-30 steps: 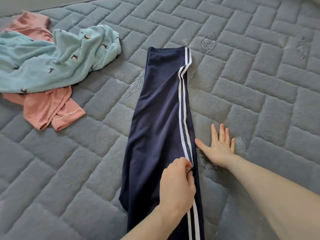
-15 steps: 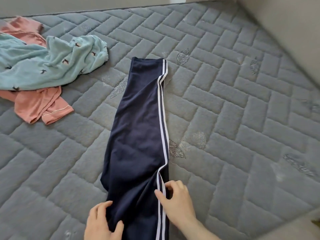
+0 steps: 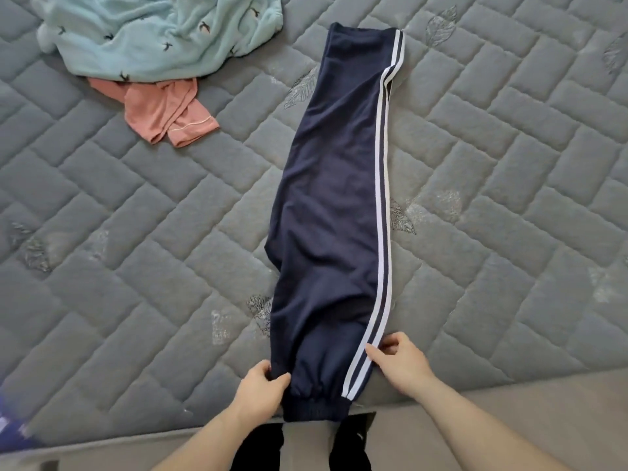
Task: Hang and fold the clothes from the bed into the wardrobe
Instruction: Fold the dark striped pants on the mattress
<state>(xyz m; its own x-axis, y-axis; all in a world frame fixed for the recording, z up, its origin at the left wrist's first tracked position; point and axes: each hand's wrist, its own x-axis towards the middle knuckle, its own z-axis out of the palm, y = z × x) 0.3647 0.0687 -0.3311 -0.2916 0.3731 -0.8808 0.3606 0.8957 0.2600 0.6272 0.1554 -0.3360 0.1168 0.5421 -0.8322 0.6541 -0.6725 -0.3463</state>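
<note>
1. Navy pants (image 3: 333, 212) with white stripes lie long and flat on the gray bed (image 3: 509, 164). The cuff end sits at the near edge of the bed, and the waist end points to the far edge.

2. The left hand (image 3: 261, 389) grips the left side of the pants, just above the cuff. Its fingers and thumb pinch the cloth.

3. The right hand (image 3: 397, 363) is on the striped side, just above the cuff. Its fingers curl at the stripe edge, so it looks like it pinches the cloth too.

4. A teal top (image 3: 153, 35) lies in a heap near the far left corner of the bed. A pink top (image 3: 163, 113) peeks out from under it. Both are well apart from the pants.

5. I think the pants are about to be folded, cuff end up to waist end. Nothing is in the wardrobe yet, so most of the job is left.

6. What could go wrong:
- The two legs lie on top of each other. If the hands pinch only the top one, the bottom one will stay down and the fold will be messy.
- The cloth looks smooth and slippy. If one hand lifts faster, the pants may twist and the stripes will not line up.
- The cuff sits right at the near edge, so a slack hold could let it slide off the bed.
</note>
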